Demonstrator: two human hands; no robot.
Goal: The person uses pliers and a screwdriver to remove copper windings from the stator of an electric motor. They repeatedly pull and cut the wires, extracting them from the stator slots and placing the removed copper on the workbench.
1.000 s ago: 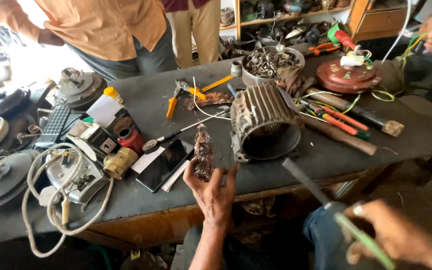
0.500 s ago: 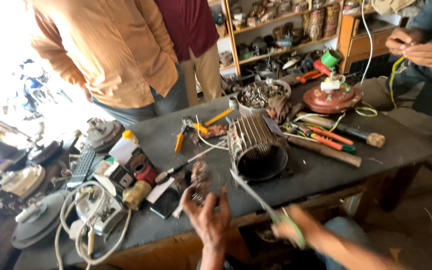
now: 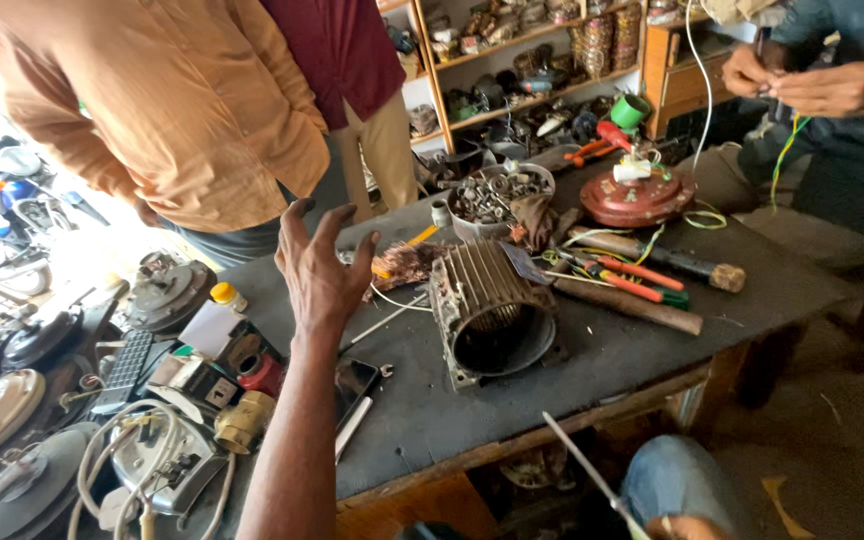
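Observation:
My left hand (image 3: 317, 265) is raised above the dark workbench (image 3: 422, 420), fingers spread, holding nothing. Just right of it a copper-wound rotor (image 3: 407, 263) lies on the bench. Further right a grey finned motor housing (image 3: 492, 310) lies on its side, its open end facing me. At the bottom edge only a sliver of my right hand (image 3: 690, 526) shows, closed on a screwdriver (image 3: 582, 468). Its thin shaft points up-left toward the bench's front edge.
A bowl of metal parts (image 3: 497, 195), a red round motor cover (image 3: 637, 195), screwdrivers (image 3: 632, 275) and a wooden handle (image 3: 637, 305) crowd the far right. A phone (image 3: 352, 385), irons and cords fill the left. Two people stand behind; another person's hands (image 3: 802, 85) hold wires at right.
My left hand let go of the copper-wound rotor and rose with fingers spread. My right hand with the screwdriver dropped toward the bottom edge. The view swung and now looks higher.

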